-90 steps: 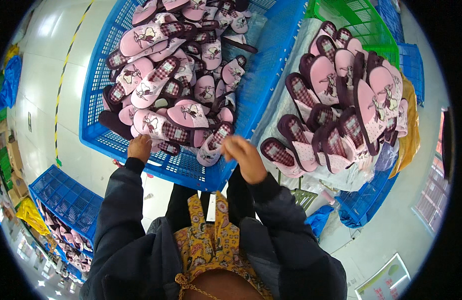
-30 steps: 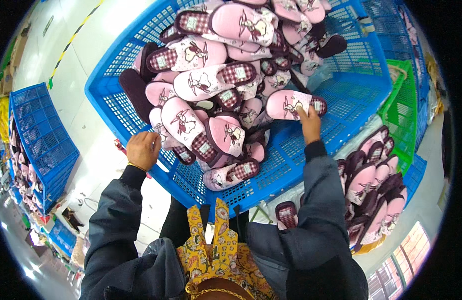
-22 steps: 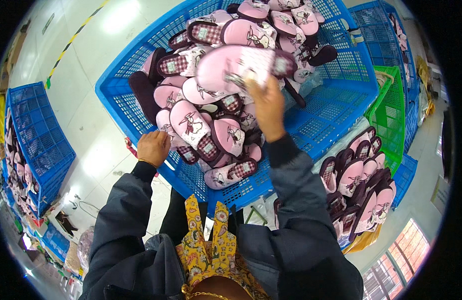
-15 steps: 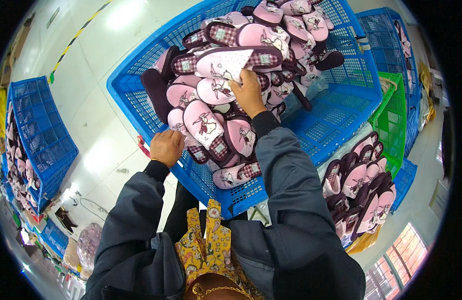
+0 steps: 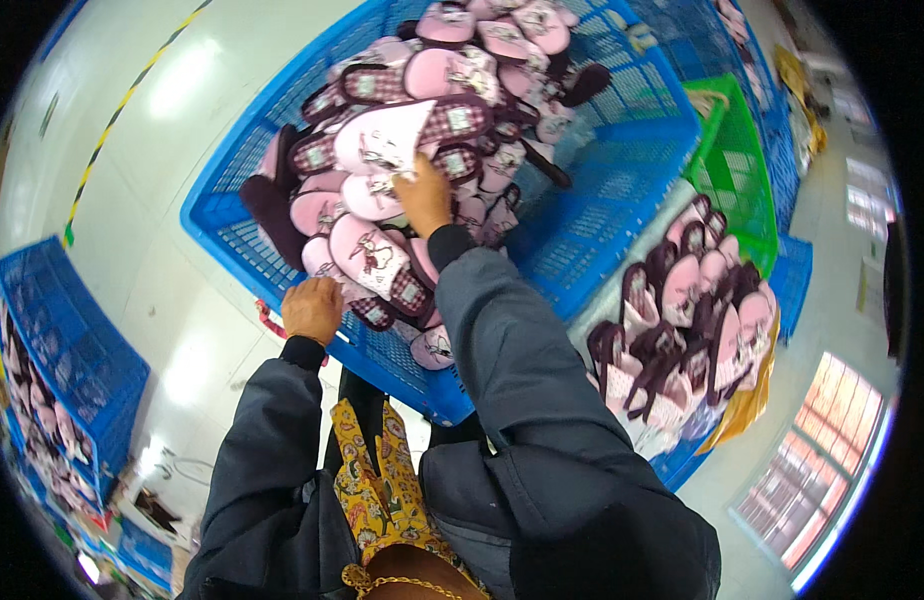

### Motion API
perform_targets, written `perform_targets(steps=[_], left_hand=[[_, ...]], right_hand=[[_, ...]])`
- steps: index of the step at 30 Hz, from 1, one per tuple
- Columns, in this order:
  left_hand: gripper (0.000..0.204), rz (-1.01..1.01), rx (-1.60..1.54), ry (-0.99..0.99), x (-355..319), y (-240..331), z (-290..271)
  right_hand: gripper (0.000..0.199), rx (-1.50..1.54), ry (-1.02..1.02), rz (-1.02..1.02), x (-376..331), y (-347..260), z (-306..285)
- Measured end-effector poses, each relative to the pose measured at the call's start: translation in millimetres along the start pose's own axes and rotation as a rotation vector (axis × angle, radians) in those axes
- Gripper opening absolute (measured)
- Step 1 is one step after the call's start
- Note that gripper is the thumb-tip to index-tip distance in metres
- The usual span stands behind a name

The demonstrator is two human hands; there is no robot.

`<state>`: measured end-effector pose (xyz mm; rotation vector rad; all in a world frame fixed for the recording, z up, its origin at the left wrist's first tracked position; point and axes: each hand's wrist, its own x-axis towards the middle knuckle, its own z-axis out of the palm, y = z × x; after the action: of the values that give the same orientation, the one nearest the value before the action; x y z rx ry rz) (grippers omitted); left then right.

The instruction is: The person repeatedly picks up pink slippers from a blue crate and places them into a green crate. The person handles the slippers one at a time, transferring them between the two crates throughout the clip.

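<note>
A large blue plastic crate (image 5: 222, 205) in front of me holds a heap of pink and white slippers with dark brown soles and checked insoles. My right hand (image 5: 424, 195) reaches into the heap, its fingers closed on the near edge of a pink slipper (image 5: 387, 138) lying on top. Other slippers, such as a pink one (image 5: 367, 250) with a drawn animal figure, lie between my hands. At the crate's near left side, my left hand (image 5: 313, 310) is folded over the rim; its fingertips are partly hidden.
To the right, more slippers (image 5: 682, 290) stand packed in rows beside a green crate (image 5: 732, 170). Another blue crate (image 5: 72, 350) with slippers stands at the left. Yellow and black tape (image 5: 112, 120) runs along the pale floor, and a window (image 5: 812, 450) shows at lower right.
The view has swung, so the crate and my right hand sit farther left in the picture. Both hands keep their places on the slipper and the rim.
</note>
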<state>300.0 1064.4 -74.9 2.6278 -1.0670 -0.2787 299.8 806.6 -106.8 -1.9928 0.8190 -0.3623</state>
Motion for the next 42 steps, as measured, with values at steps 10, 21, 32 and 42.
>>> perform_targets(steps=[10,21,32,42], left_hand=[[0.017,0.057,-0.073,-0.336,1,-29,31],[0.015,0.499,0.359,-0.322,-58,8,13],[0.02,0.113,-0.063,-0.572,-115,179,35],[0.017,0.365,0.045,-0.51,-135,157,52]], right_hand=[[0.03,0.168,0.007,-0.024,-206,-129,-199],[0.019,0.551,0.858,0.381,-421,-111,-439],[0.006,0.516,1.398,0.287,-485,174,-643],[0.064,-0.754,0.655,0.425,-460,266,-675]])
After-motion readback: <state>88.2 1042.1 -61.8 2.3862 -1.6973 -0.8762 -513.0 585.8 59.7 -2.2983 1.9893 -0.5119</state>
